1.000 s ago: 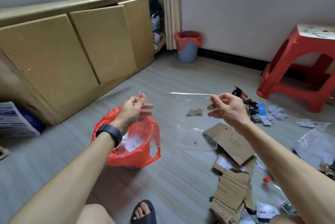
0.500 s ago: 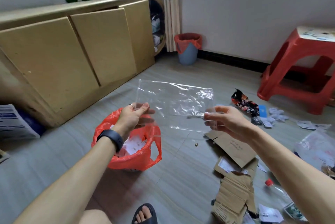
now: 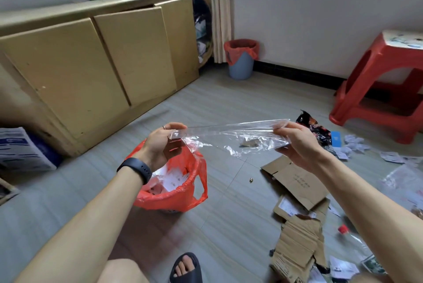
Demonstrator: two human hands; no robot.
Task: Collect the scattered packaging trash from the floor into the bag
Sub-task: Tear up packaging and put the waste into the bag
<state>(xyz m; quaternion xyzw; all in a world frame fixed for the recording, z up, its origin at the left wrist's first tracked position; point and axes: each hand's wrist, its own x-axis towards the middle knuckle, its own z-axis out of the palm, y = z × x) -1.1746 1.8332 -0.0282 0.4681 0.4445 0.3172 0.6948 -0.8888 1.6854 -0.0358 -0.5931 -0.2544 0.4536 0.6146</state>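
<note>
I have the clear plastic sheet (image 3: pixel 231 136) stretched between both hands, long axis running 9 to 3 o'clock, fingers pinched on each end. My left hand (image 3: pixel 160 145) sits directly above the red bag (image 3: pixel 174 195); my right hand (image 3: pixel 297 145) is well apart from it.

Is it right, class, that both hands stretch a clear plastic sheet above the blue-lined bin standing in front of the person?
Not quite: the bin under the clear plastic sheet has a red liner, not blue, as the head view shows. The left hand and right hand do hold the sheet taut.
</note>
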